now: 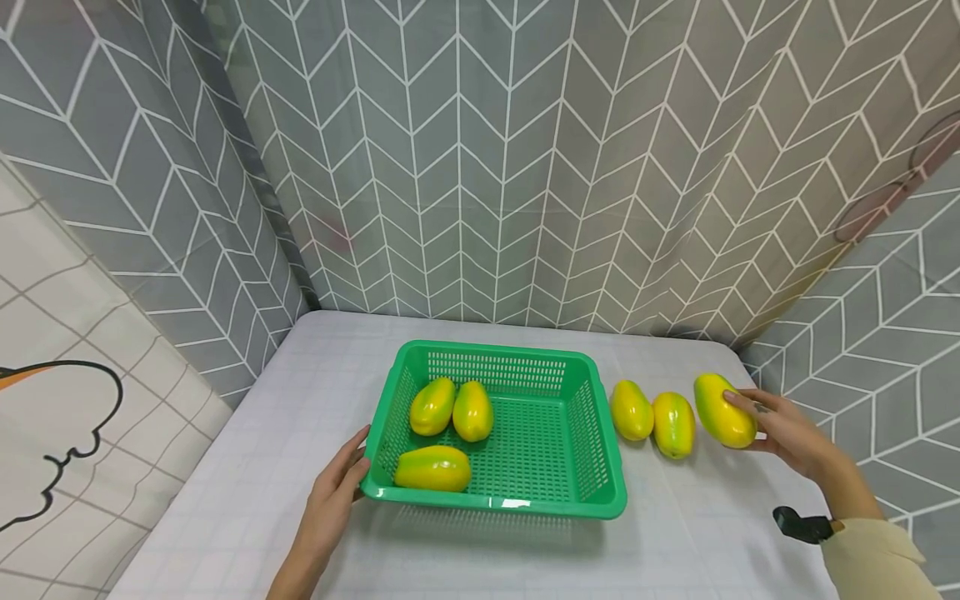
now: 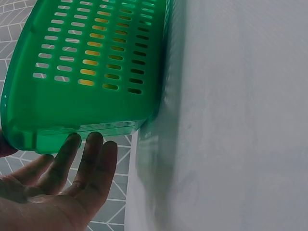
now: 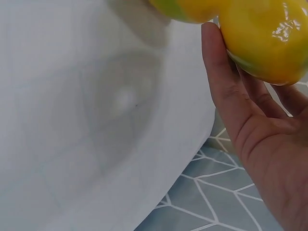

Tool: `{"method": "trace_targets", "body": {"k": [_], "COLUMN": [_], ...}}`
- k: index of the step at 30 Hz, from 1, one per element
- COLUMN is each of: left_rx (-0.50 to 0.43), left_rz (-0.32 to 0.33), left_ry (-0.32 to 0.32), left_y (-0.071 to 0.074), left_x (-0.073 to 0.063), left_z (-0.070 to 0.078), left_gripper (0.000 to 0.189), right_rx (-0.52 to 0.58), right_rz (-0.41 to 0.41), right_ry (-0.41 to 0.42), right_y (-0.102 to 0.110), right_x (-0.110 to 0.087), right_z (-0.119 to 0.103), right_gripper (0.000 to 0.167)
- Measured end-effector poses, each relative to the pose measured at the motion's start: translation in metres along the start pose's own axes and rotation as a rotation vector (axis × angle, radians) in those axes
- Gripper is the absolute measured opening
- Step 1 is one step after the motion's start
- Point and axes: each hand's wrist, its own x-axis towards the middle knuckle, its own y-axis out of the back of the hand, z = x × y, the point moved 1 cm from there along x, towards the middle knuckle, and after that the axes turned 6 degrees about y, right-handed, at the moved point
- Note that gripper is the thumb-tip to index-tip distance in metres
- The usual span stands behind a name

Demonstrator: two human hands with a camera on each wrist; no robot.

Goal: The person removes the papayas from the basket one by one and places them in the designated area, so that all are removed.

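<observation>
A green plastic basket (image 1: 517,504) with slotted walls stands on the table. Inside, toward its left, lie three glossy yellow-green papayas (image 1: 432,469). My left hand (image 1: 330,492) holds the basket's front left corner at the rim; in the left wrist view several fingers (image 2: 98,163) reach against its outer wall. To the right, my right hand (image 1: 780,429) grips another papaya (image 1: 723,410) by its side, thumb and fingers around it. That fruit (image 3: 269,41) fills the upper right of the right wrist view. Two more papayas (image 1: 632,410) lie between the basket and this hand.
A pale cloth covers the table (image 1: 247,467). Grey patterned curtains (image 1: 480,167) hang behind and at the sides. A dark band (image 1: 802,527) is on the right wrist beside a light sleeve (image 1: 873,558).
</observation>
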Motion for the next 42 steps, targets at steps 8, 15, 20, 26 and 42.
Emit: {"method": "trace_targets", "body": {"k": [8,15,20,26,42], "left_rx": [0.002,-0.011,-0.008,0.014,0.018], "left_rz": [0.009,0.004,-0.002,0.004,0.006], "left_ry": [-0.025,-0.025,-0.022,-0.026,-0.023], "left_y": [0.0,-0.001,0.0,0.0,-0.002], "left_x": [0.004,0.005,0.009,0.011,0.019], "left_z": [-0.002,0.0,0.0,0.002,0.003], "left_gripper": [0.053,0.052,0.052,0.051,0.051], "right_rx": [0.023,0.002,-0.001,0.008,-0.042], "right_rz": [0.001,0.011,0.022,0.03,0.048], "right_ry": [-0.02,-0.06,-0.091,-0.139,-0.193], "right_y": [0.001,0.001,-0.001,-0.005,-0.019], "right_x": [-0.001,-0.002,-0.001,-0.001,0.003], "right_z": [0.008,0.017,0.024,0.029,0.036], "right_gripper": [0.086,0.09,0.092,0.095,0.101]}}
